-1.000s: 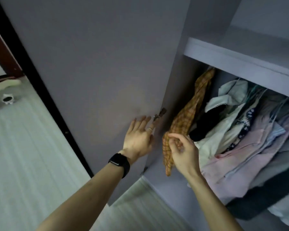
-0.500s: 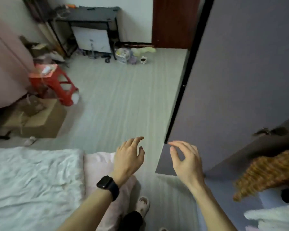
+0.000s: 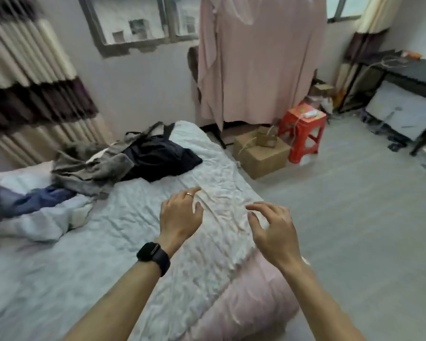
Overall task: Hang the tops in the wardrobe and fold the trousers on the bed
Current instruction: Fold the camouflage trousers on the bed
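A bed [image 3: 123,242] with a crumpled white sheet fills the lower left. On its far part lie a dark navy garment [image 3: 160,157], a grey garment [image 3: 91,166] and a blue and white heap of clothes [image 3: 32,205]. My left hand [image 3: 181,217], with a ring and a black watch on the wrist, hovers over the sheet with fingers apart, holding nothing. My right hand [image 3: 273,230] hangs over the bed's right edge, fingers spread and empty. The wardrobe is out of view.
A pink cloth [image 3: 256,57] hangs beyond the bed's far corner. A cardboard box [image 3: 258,153] and a red plastic stool [image 3: 303,129] stand on the grey floor to the right. A black desk [image 3: 403,67] stands at the far right. Striped curtains [image 3: 30,89] hang at left.
The view has swung from the wardrobe door across the floor to the bed. My right hand let go of the checked top in the wardrobe; both hands now hover empty over the sheet.
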A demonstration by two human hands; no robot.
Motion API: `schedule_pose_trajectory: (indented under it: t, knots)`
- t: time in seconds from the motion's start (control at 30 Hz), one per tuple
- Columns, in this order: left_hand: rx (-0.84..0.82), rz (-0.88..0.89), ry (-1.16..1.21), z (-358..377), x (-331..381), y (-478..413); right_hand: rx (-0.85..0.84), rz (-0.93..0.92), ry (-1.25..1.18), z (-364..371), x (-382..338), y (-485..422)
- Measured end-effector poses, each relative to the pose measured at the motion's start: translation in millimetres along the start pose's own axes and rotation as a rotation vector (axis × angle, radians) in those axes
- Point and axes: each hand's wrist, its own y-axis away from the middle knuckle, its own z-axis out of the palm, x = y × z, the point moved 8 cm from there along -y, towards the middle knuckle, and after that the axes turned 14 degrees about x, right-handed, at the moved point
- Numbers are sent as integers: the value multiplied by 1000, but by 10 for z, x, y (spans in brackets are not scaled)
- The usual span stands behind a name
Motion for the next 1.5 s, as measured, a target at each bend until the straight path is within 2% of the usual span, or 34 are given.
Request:
schedule_pose_trajectory:
  t: [0.1, 0.3, 0.47, 0.67, 0.8, 1.0, 1.17, 1.23, 1.37, 1.5]
  knots:
    - [92, -157, -68, -395, -895, -190, -127, -130, -53, 770, -584, -187]
    - [177, -329, -185, -918, -2311, -415, -340, -232, -106, 2138, -1412, -356]
    - [144, -455, -306, -1143, -3394, -497, -481, -304, -103, 3216, -1949, -381]
    - [78, -530, -382, -1041, -4349, -581, -638, -391, -5, 4416, -2101, -338]
    - [31, -552, -413, -685, -4913, -781, -742, -430, 103, 5289, -1877, -371]
    - [-120, -550, -457, 745, -5749, -1036, -938, -656, 365, 6959, -1010, -81]
    - [-215, -460, -515, 1898, -6239, -1292, -1112, -646, 594, 8082, 55, 168]
    - [-219, -390, -556, 2258, -6380, -1381, -1094, -635, 598, 8367, 441, 288]
    - [-275, -320, -640, 2889, -6713, -1450, -953, -603, 492, 8576, 1034, 663]
    - [-153, -91, -777, 3151, -6928, -1754, -828, -625, 415, 8682, 1162, 717]
